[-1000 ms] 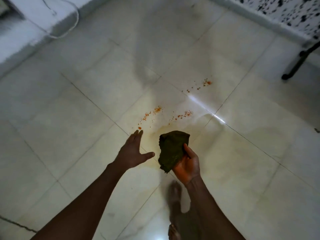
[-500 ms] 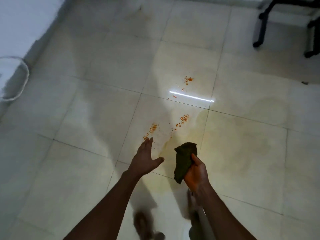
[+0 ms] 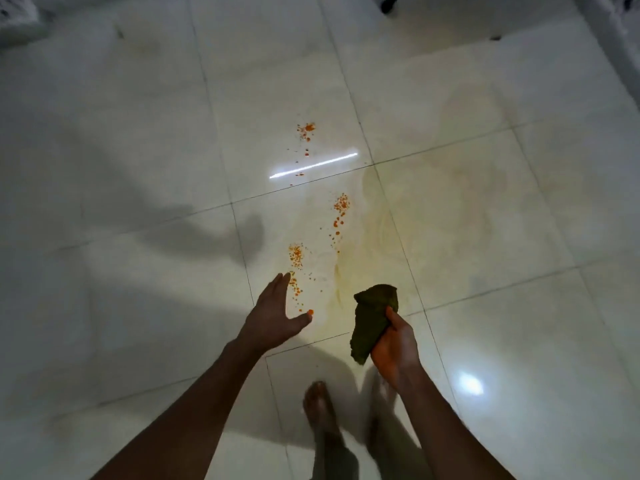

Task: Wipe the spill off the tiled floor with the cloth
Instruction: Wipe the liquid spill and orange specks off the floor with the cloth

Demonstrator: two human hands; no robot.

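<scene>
Orange specks of the spill point(image 3: 341, 204) lie scattered over the pale tiled floor point(image 3: 138, 168) in three patches, with a yellowish wet smear beside them. My right hand point(image 3: 394, 344) grips a crumpled dark green cloth point(image 3: 372, 317), held in the air just right of the nearest specks. My left hand point(image 3: 273, 313) hovers with straight fingers and thumb spread, holding nothing, at the left edge of the closest patch.
My bare feet point(image 3: 320, 410) stand on the tile just below the hands. A black furniture leg point(image 3: 388, 3) shows at the top edge. A white object point(image 3: 17, 19) sits at the top left corner. A wall base point(image 3: 616, 46) runs down the right side.
The view has swung round and moved closer, so the spill now runs upward from my hands. Both hands keep the same pose, the cloth still in the right.
</scene>
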